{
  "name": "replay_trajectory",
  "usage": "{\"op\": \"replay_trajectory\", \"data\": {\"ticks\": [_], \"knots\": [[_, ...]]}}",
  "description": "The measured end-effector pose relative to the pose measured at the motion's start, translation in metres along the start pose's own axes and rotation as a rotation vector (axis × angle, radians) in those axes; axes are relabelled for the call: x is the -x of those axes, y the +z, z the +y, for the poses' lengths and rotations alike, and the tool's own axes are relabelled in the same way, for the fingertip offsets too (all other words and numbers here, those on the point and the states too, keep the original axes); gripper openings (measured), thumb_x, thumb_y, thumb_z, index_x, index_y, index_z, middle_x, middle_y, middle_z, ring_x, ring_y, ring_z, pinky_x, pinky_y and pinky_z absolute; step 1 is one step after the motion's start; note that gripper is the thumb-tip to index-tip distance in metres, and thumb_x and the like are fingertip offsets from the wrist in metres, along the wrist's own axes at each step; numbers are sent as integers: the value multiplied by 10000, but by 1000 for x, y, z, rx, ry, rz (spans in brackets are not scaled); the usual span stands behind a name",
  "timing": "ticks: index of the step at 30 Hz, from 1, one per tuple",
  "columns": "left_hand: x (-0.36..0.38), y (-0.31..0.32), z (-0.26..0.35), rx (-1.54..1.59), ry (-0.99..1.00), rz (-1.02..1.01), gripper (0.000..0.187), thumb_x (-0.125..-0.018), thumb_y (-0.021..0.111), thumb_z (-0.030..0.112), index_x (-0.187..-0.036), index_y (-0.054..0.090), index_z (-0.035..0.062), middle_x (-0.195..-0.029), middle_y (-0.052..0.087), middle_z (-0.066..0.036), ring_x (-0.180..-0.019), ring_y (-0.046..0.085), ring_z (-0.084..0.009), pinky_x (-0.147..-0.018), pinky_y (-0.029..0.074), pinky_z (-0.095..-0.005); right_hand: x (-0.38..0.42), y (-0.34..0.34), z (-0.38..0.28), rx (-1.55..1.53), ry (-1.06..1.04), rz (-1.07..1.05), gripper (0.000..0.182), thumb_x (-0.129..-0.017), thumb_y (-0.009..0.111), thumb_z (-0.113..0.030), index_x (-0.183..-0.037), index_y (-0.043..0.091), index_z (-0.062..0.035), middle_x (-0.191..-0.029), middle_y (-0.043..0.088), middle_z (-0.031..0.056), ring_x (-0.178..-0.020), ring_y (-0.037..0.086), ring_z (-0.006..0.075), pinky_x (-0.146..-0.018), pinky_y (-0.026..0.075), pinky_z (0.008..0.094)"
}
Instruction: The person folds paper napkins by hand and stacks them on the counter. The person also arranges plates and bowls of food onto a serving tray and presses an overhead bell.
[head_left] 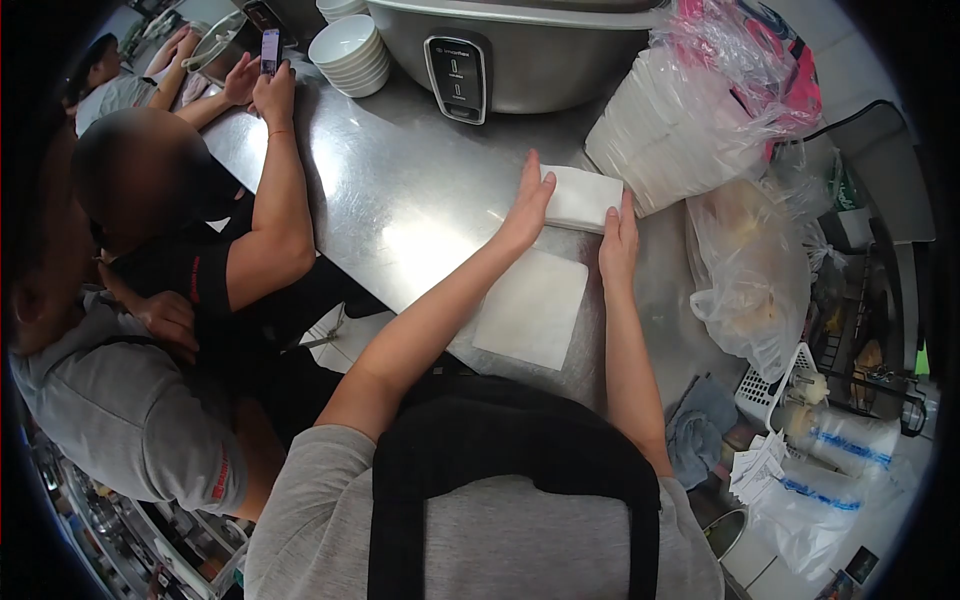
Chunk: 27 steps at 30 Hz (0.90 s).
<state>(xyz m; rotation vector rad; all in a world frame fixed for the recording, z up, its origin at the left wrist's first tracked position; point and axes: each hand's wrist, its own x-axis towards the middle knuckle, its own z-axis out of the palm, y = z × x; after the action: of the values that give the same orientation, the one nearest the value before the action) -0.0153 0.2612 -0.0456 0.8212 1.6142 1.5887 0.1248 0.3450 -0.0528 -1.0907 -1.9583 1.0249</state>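
Between my two hands is a neat, thick stack of white paper napkins [582,198], close above or on the steel table. My left hand [530,208] presses against its left side, the thumb near the top face. Against the right side lies my right hand [619,240], fingers along the edge and thumb at the near corner. Nearer my body, a flat white square [530,308], paper-like, rests on the table below my left forearm. The undersides of the stack and some fingertips are hidden.
A large steel cooker [530,60] and stacked white bowls [350,55] stand at the back. Plastic-wrapped white stacks [670,130], a clear bag [750,280] and a grey cloth [700,430] lie right. At left, a person holds a phone [270,52]; others are close by.
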Motion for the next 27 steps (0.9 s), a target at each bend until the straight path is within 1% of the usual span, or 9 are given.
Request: {"op": "replay_trajectory", "data": {"ticks": [4, 5, 7, 8, 10, 12, 15, 19, 27], "knots": [[0, -4, -1, -18, 33, -6, 707, -969, 305, 418, -1458, 1, 9, -1535, -8, -170, -1424, -25, -261, -1139, 27, -337, 1, -11, -5, -19, 4, 19, 455, -953, 429, -205, -1325, 391, 54, -1328, 449, 243, -1248, 417, 356, -1033, 319, 384], [0, -8, 3, -19, 35, -2, 707, -969, 305, 418, -1458, 1, 9, -1535, -8, -170, -1424, -25, -261, -1139, 27, -337, 3, -19, -11, 87, -88, 28, 421, -950, 434, -199, -1287, 427, 53, -1296, 474, 234, -1223, 434, 355, -1025, 329, 385], [-2, -14, 14, -304, 256, 74, 656, -948, 388, 300, -1429, 129, -62, -1509, 92, -241, -1413, 54, -350, -1133, 88, -416, 1, -31, -32, 189, -180, 35, 390, -946, 439, -193, -1249, 464, 51, -1264, 499, 224, -1199, 452, 353, -1017, 339, 386], [-5, -14, 14, -309, 252, 77, 656, -948, 388, 300, -1429, 129, -62, -1509, 92, -241, -1413, 54, -350, -1133, 88, -416, 0, -34, -46, 228, -270, 17, 357, -935, 447, -177, -1213, 489, 44, -1233, 517, 215, -1174, 467, 349, -1010, 346, 393], [-10, -9, 15, -709, 505, 44, 607, -913, 430, 237, -1403, 232, -61, -1484, 191, -245, -1394, 147, -373, -1111, 151, -483, -2, -30, -53, 246, -362, -11, 325, -924, 456, -160, -1176, 514, 37, -1202, 535, 205, -1150, 482, 346, -1003, 353, 399], [-11, 4, 14, -911, 556, 22, 607, -843, 507, 150, -1372, 299, -64, -1443, 284, -245, -1362, 233, -380, -1087, 206, -517, -21, -18, -48, 412, -542, -120, 314, -899, 470, -130, -1168, 527, 23, -1206, 543, 187, -1160, 481, 341, -1007, 355, 409], [-13, 18, -8, -1043, 553, 62, 585, -831, 486, 193, -1334, 354, -74, -1414, 333, -240, -1352, 261, -369, -1066, 233, -536, -38, 2, -28, 601, -711, -185, 323, -895, 461, -113, -1183, 521, 21, -1211, 546, 178, -1174, 474, 339, -1019, 345, 428], [-7, 16, -21, -1107, 581, 70, 575, -839, 456, 254, -1311, 393, -69, -1387, 370, -237, -1324, 308, -360, -1049, 259, -528, -40, 19, 0, 636, -605, -302, 351, -917, 430, -141, -1223, 500, 16, -1252, 527, 167, -1204, 454, 332, -1046, 313, 445], [-6, 14, -20, -1103, 603, 56, 569, -876, 388, 284, -1327, 374, -63, -1381, 376, -226, -1321, 301, -351, -1061, 231, -540, -38, 23, 14, 558, -590, -215, 390, -941, 397, -187, -1271, 465, 9, -1299, 491, 166, -1231, 430, 319, -1072, 271, 453]]}}
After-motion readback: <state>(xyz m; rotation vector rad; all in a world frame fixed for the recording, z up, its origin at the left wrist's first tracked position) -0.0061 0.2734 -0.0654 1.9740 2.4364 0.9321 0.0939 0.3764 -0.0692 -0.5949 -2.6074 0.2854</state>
